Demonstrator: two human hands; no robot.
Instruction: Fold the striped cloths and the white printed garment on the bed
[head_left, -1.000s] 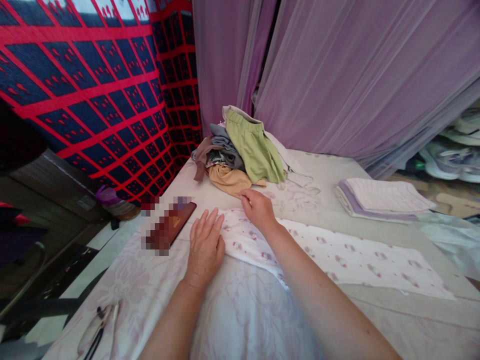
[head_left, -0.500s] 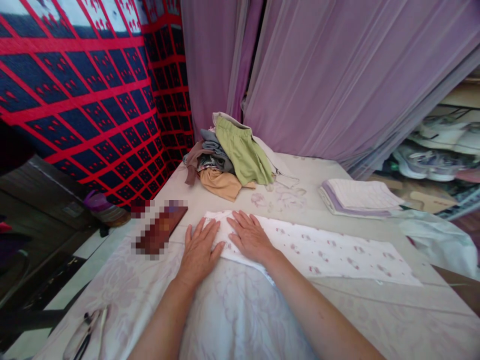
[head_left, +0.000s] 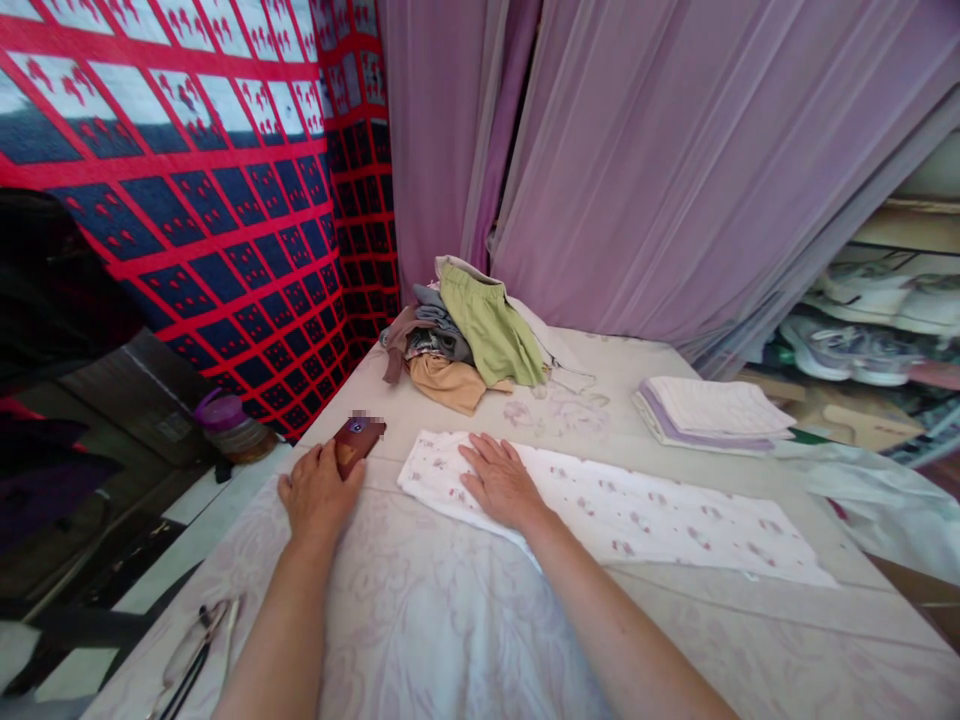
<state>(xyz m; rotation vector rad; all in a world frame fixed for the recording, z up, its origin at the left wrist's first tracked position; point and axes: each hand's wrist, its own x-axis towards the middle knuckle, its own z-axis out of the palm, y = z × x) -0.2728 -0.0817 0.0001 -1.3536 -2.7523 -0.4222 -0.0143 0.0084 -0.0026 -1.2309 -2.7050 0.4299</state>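
Observation:
My left hand [head_left: 319, 495] is on a reddish-brown phone [head_left: 358, 440] at the left of the bed. Its thumb lies along the phone's right side and the fingers on the left, covering the near end. My right hand [head_left: 504, 482] rests flat, fingers spread, on the left part of a white cloth [head_left: 660, 515] printed with small figures. That cloth lies folded in a long strip running to the right. Whether it is a garment I cannot tell.
Behind lies a heap of clothes with green shorts [head_left: 491, 325] on top. Folded white and purple cloths [head_left: 712, 412] lie at the right. Eyeglasses [head_left: 196, 650] are at the near left edge. A purple-lidded jar [head_left: 232, 428] stands beyond the left edge, shoes [head_left: 847, 345] on a rack at right.
My left hand has left the white cloth and moved left onto the phone. The right hand stays on the cloth. The camera view has shifted slightly.

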